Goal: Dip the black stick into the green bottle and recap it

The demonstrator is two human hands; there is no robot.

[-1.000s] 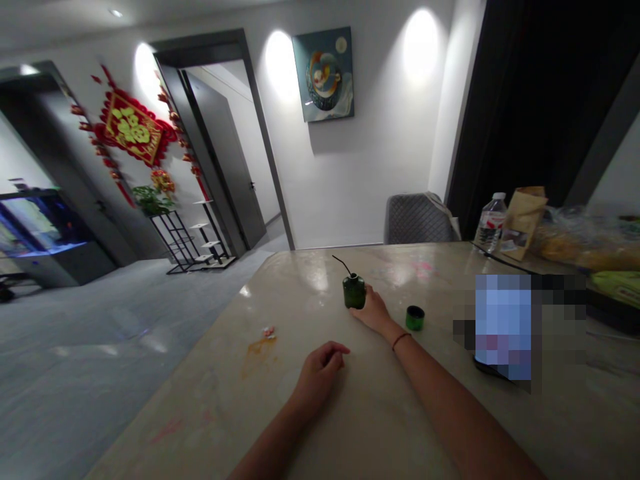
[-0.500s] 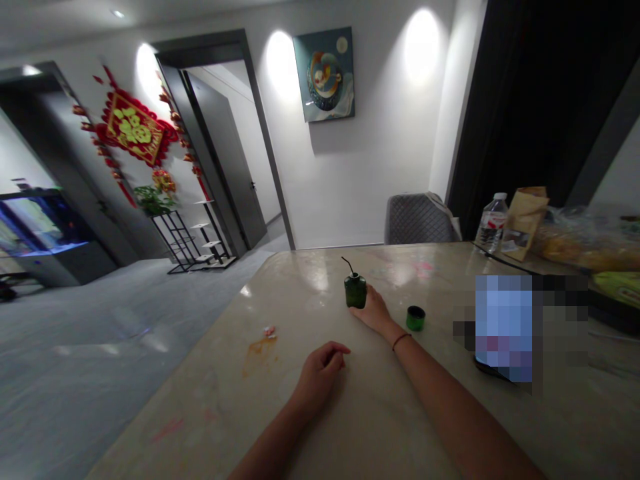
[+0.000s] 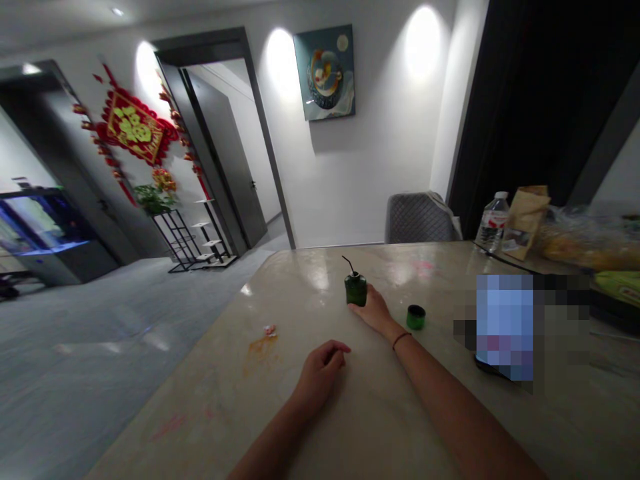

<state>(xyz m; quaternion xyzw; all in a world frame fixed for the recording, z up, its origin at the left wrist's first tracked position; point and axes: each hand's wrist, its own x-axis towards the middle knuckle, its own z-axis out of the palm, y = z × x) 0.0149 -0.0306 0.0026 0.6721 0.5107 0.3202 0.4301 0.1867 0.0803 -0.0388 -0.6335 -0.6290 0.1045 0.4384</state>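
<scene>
A small dark green bottle (image 3: 356, 291) stands upright on the table (image 3: 210, 373), with a thin black bent straw (image 3: 349, 265) sticking out of its neck. Wrapped around its right and near side is my right hand (image 3: 373, 308); the fingers behind the bottle are hidden. Just right of that wrist sits a short round green cap (image 3: 415, 317), hollow side up. My left hand (image 3: 325, 367) rests on the tabletop nearer to me, loosely curled with the index finger stretched out and a gap to the thumb. Nothing shows in it.
A blurred-out device with a lit screen (image 3: 505, 327) stands at the right. Behind it are a water bottle (image 3: 493, 223), a brown paper bag (image 3: 525, 223) and a clear plastic bag (image 3: 580, 240). A crumpled scrap (image 3: 270, 330) lies by an orange stain at the left.
</scene>
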